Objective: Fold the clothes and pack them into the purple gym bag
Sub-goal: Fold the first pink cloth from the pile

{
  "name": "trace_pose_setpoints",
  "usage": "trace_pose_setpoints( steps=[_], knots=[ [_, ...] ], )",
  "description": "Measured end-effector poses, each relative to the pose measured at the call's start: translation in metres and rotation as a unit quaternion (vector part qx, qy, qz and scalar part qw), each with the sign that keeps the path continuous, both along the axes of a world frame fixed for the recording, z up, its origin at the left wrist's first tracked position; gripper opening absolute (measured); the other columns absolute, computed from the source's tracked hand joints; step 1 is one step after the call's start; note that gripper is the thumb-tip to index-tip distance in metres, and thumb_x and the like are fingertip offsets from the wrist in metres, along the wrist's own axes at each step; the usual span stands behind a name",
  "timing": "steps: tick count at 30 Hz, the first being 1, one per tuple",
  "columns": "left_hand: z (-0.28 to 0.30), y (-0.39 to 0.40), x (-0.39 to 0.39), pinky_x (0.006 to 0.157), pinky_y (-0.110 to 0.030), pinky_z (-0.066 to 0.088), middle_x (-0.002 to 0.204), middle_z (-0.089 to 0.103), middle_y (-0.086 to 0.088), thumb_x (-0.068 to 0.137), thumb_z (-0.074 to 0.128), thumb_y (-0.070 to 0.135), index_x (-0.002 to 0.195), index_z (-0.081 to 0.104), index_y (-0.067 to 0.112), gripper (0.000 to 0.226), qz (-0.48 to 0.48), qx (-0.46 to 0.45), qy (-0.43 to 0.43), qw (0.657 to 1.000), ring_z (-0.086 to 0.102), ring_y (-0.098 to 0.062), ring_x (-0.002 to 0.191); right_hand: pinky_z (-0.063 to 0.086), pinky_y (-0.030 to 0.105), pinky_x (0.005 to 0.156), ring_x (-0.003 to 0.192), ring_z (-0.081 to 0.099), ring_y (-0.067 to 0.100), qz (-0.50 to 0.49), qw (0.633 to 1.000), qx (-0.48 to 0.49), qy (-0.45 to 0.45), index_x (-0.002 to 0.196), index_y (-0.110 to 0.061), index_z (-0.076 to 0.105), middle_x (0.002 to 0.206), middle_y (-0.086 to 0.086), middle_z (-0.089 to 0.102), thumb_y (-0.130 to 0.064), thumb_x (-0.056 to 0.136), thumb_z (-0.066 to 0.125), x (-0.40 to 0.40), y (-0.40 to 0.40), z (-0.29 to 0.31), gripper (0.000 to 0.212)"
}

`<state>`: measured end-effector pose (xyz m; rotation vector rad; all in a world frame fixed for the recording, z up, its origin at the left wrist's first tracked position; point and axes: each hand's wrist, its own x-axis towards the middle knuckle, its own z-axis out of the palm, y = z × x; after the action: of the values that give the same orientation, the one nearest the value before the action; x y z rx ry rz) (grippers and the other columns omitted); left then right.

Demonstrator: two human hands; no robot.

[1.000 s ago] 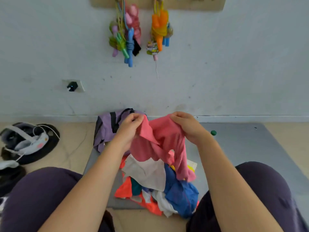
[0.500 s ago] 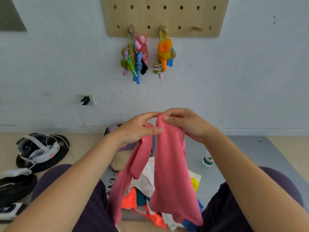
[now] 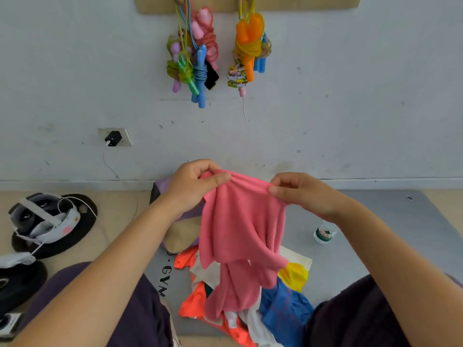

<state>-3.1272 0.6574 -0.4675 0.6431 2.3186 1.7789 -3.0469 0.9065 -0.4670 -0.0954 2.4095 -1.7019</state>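
Our left hand (image 3: 193, 186) and right hand (image 3: 300, 194) each pinch the pink garment's (image 3: 240, 234) top edge, grip tight. It hangs twisted over the clothes pile (image 3: 283, 301); we may fold it crooked.

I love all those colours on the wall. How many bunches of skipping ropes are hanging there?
2. One bunch hangs left of centre, with blue, green, pink and lilac handles; the other bunch, mostly orange and yellow, hangs just to its right. The pegs holding them are cut off at the top.

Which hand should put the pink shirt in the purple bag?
Probably the left hand. Both hands pinch the pink shirt, but the purple bag sits just behind the left one; the right hand is farther from it.
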Motion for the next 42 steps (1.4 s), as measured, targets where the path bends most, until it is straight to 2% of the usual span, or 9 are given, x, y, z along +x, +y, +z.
trace_pose_setpoints(
  steps=[5, 11, 14, 18, 23, 30, 33, 37, 42],
  knots=[
    [-0.032, -0.003, -0.006, 0.064, -0.023, 0.036, 0.066, 0.063, 0.003, 0.079, 0.078, 0.035, 0.069, 0.068, 0.028, 0.015, -0.096, -0.224, 0.025, 0.969, 0.046, -0.002, 0.061, 0.038, 0.016, 0.054, 0.053, 0.047, 0.006, -0.063, 0.997, 0.047, -0.009, 0.083, -0.019, 0.069, 0.057, -0.006, 0.055, -0.029, 0.091, 0.067, -0.001, 0.005, -0.015, 0.012],
    [-0.033, 0.006, -0.003, 0.091, -0.018, 0.035, 0.108, 0.056, 0.016, 0.073, 0.080, 0.046, 0.060, 0.062, 0.035, 0.025, -0.147, -0.237, 0.066, 0.958, 0.050, -0.002, 0.106, 0.035, 0.022, 0.054, 0.059, 0.045, 0.015, -0.055, 0.998, 0.039, -0.020, 0.084, -0.020, 0.074, 0.064, 0.008, 0.055, -0.032, 0.084, 0.073, 0.002, 0.007, -0.018, 0.013],
    [-0.034, 0.010, 0.004, 0.063, -0.029, 0.033, 0.071, 0.044, -0.001, 0.074, 0.073, 0.058, 0.061, 0.050, 0.014, 0.051, -0.163, -0.094, -0.056, 0.980, 0.041, -0.015, 0.067, 0.039, 0.027, 0.062, 0.066, 0.049, 0.017, -0.041, 0.999, 0.014, -0.018, 0.086, -0.020, 0.074, 0.072, 0.015, 0.059, -0.035, 0.082, 0.073, 0.002, 0.004, -0.019, 0.016],
    [-0.025, 0.002, -0.004, 0.052, -0.015, 0.027, 0.063, 0.039, 0.005, 0.078, 0.071, 0.059, 0.063, 0.054, 0.021, 0.044, -0.109, -0.057, -0.051, 0.991, 0.034, -0.006, 0.060, 0.043, 0.025, 0.069, 0.070, 0.058, 0.010, -0.072, 0.997, 0.036, 0.003, 0.085, -0.024, 0.074, 0.079, 0.012, 0.068, -0.034, 0.085, 0.070, 0.000, 0.011, -0.021, 0.011],
    [-0.023, -0.015, -0.009, 0.061, -0.011, 0.039, 0.070, 0.065, 0.004, 0.074, 0.067, 0.053, 0.078, 0.068, 0.017, 0.037, -0.134, -0.149, -0.060, 0.978, 0.053, -0.003, 0.062, 0.044, 0.028, 0.069, 0.069, 0.058, 0.010, -0.102, 0.992, 0.071, 0.008, 0.084, -0.022, 0.072, 0.080, 0.010, 0.070, -0.032, 0.090, 0.066, 0.000, 0.019, -0.026, 0.013],
    [-0.023, -0.024, -0.009, 0.062, -0.010, 0.040, 0.067, 0.060, 0.013, 0.080, 0.068, 0.039, 0.072, 0.068, 0.025, 0.016, -0.178, -0.080, -0.079, 0.978, 0.051, 0.000, 0.065, 0.041, 0.026, 0.062, 0.058, 0.052, 0.010, -0.124, 0.985, 0.119, 0.006, 0.083, -0.027, 0.069, 0.076, 0.017, 0.068, -0.036, 0.090, 0.065, 0.001, 0.022, -0.029, 0.013],
    [-0.033, -0.019, -0.007, 0.070, -0.022, 0.036, 0.071, 0.056, 0.010, 0.092, 0.062, 0.033, 0.073, 0.066, 0.027, 0.021, -0.081, -0.070, -0.057, 0.993, 0.047, -0.006, 0.072, 0.038, 0.024, 0.060, 0.059, 0.049, 0.010, -0.125, 0.986, 0.113, 0.008, 0.082, -0.025, 0.070, 0.069, 0.013, 0.064, -0.033, 0.090, 0.067, 0.001, 0.019, -0.028, 0.011],
    [-0.033, 0.004, 0.011, 0.073, -0.025, 0.043, 0.079, 0.064, 0.005, 0.095, 0.060, 0.036, 0.081, 0.068, 0.023, 0.020, 0.082, 0.036, -0.170, 0.981, 0.055, -0.010, 0.081, 0.043, 0.012, 0.054, 0.055, 0.056, 0.006, -0.105, 0.993, 0.044, -0.012, 0.081, -0.025, 0.074, 0.060, -0.003, 0.066, -0.031, 0.087, 0.071, 0.006, 0.003, -0.020, 0.009],
    [-0.038, 0.018, 0.040, 0.058, -0.008, 0.040, 0.068, 0.067, 0.018, 0.077, 0.069, 0.063, 0.109, 0.060, 0.042, 0.039, -0.159, -0.124, -0.086, 0.976, 0.057, 0.007, 0.059, 0.053, 0.024, 0.071, 0.075, 0.066, 0.019, 0.004, 0.995, -0.087, -0.039, 0.091, -0.014, 0.073, 0.083, 0.017, 0.073, -0.030, 0.088, 0.070, 0.016, -0.031, -0.019, 0.016]
  ],
)
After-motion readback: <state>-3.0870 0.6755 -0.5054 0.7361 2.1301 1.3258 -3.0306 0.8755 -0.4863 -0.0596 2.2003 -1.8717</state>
